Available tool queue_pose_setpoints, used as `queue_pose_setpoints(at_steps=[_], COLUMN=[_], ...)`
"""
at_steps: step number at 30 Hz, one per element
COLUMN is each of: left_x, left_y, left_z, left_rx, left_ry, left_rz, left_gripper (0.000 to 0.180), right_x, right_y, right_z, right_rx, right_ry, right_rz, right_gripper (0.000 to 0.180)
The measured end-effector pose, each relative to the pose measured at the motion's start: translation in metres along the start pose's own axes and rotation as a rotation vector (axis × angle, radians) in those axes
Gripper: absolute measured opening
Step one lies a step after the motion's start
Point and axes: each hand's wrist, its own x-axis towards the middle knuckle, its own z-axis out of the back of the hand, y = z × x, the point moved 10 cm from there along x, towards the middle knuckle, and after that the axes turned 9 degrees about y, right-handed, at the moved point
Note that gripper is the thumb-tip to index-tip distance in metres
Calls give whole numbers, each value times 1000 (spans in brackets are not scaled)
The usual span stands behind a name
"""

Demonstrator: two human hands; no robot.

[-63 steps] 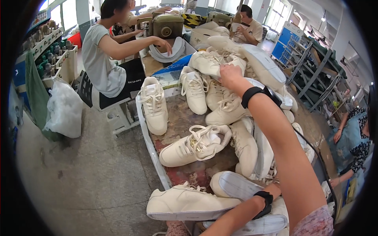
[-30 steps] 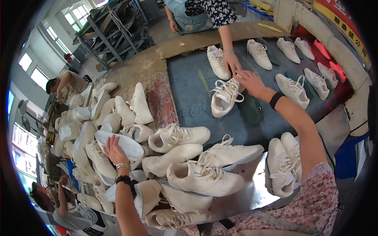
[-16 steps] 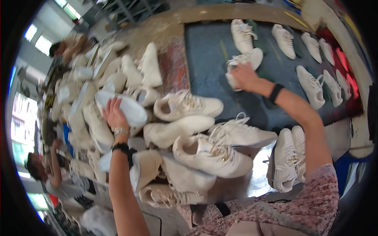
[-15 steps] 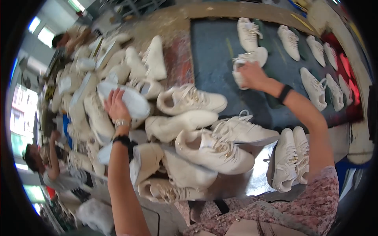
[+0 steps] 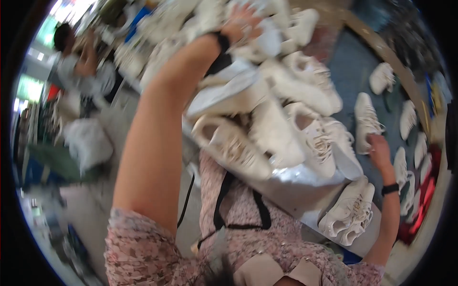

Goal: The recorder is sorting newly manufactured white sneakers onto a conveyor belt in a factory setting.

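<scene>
Left hand [image 5: 243, 24], fingers splayed over cream sneakers [image 5: 298, 86] heaped along the near edge of the counter [image 5: 305, 199], right hand [image 5: 379, 150] at the heel of a lace-up sneaker [image 5: 366, 114] farther in, grip too blurred to tell, paired sneakers [image 5: 350, 207] at that edge.

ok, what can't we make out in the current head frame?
Head view:
Left hand: motion blur; can't tell what it holds, if anything.
Right hand: blur and its own back hide how the fingers meet the shoe.
Shoe pile: cut off by the upper edge.
Co-worker: too small and blurred to tell what's held.
White bag: blur hides the contents.
</scene>
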Motion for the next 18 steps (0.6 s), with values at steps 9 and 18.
queue_pose_setpoints(at_steps=[9,18], left_x=[-275,-685], left_y=[61,13], left_z=[213,-119], left_rx=[-317,-590], left_ry=[-554,601], left_rz=[-107,1030], left_gripper=[15,37], right_x=[30,35], right_y=[172,376], right_z=[92,131], right_rx=[133,-100], right_ry=[-94,-279], right_rz=[272,675], right_gripper=[39,50])
